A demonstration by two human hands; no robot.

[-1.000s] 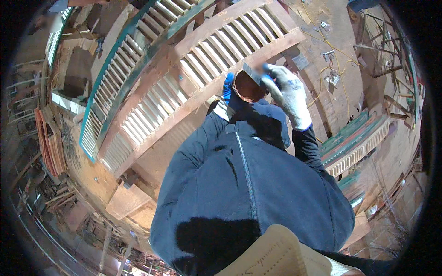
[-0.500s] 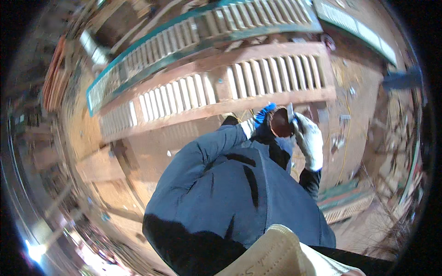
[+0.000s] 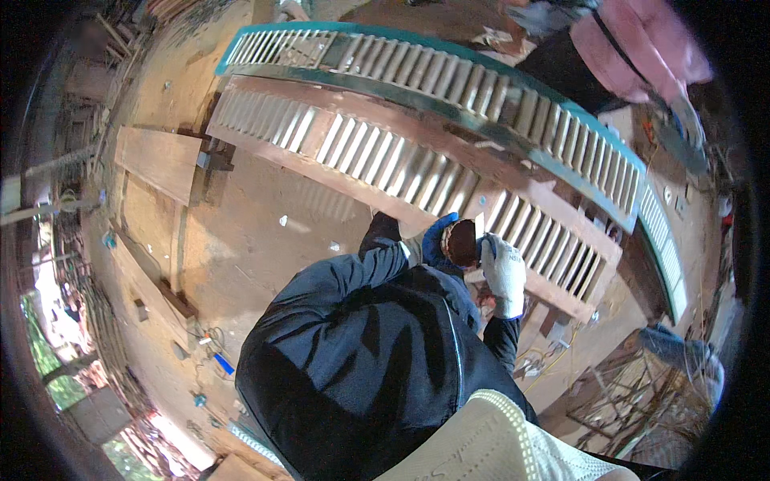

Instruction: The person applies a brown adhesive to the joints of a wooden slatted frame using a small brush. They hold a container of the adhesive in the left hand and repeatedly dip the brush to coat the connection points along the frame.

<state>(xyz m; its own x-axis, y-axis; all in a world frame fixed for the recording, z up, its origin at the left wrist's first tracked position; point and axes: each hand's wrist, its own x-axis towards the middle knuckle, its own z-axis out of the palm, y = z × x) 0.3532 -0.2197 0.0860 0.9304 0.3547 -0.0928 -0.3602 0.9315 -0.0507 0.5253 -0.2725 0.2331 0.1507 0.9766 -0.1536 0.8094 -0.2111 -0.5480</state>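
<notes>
My left hand [image 3: 431, 242], in a white glove with blue-coated fingers, is closed around a small round container of dark brown stuff [image 3: 461, 244]. In my right hand [image 3: 505, 276], white-gloved, is a flat putty knife [image 3: 480, 225] with a pale blade, upright at the container's right edge. Both hands are close together in front of my body. Just beyond them lies a long reddish-brown louvered shutter [image 3: 325, 132] with pale slats. How deep the container is cannot be seen.
Behind the brown shutter lies a teal-edged louvered shutter [image 3: 425, 68], and another green one [image 3: 664, 248] is at the right. A person in pink [image 3: 634, 48] bends at the upper right, a gloved hand low. Boards [image 3: 160, 160] and a blue object [image 3: 224, 363] lie at left.
My view has turned, so the shutters now slant down to the right. The person in pink has come into view. Both hands keep hold of the container and putty knife.
</notes>
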